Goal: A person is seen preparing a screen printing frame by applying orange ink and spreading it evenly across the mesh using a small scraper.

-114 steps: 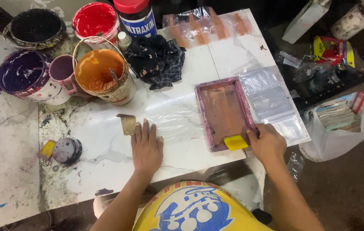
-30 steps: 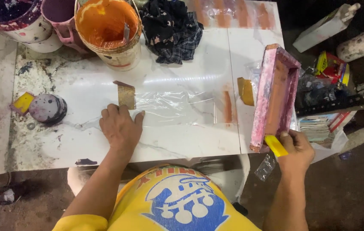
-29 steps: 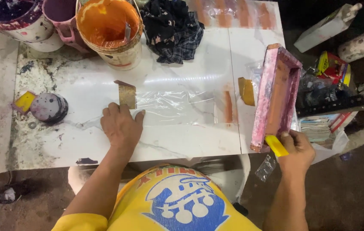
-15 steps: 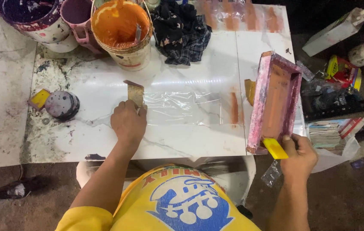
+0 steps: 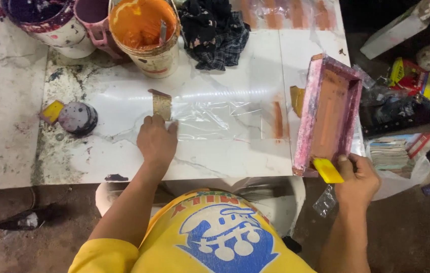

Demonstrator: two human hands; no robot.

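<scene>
the left hand (image 5: 157, 141) is lying flat and open on a clear plastic sheet (image 5: 215, 120), pressing it down on the white table (image 5: 124, 162). a bit of brown tape (image 5: 162, 104) is sticking up just past its fingers. the right hand (image 5: 357, 178) is closing around a yellow scraper (image 5: 327, 170) and the near end of a pink printing frame (image 5: 329, 114), which is tipping up on its edge just beyond that hand, at the table's side. to do this well, i think the flat hand should be pushing down firmly so the sheet is not sliding, and the frame should be moving slowly so no wet colour is smearing.

beyond the left hand an orange paint bucket (image 5: 146, 33) is standing, with a dark rag (image 5: 215, 30) beside it. the table is looking stained, and the floor near the right hand is looking messy.
</scene>
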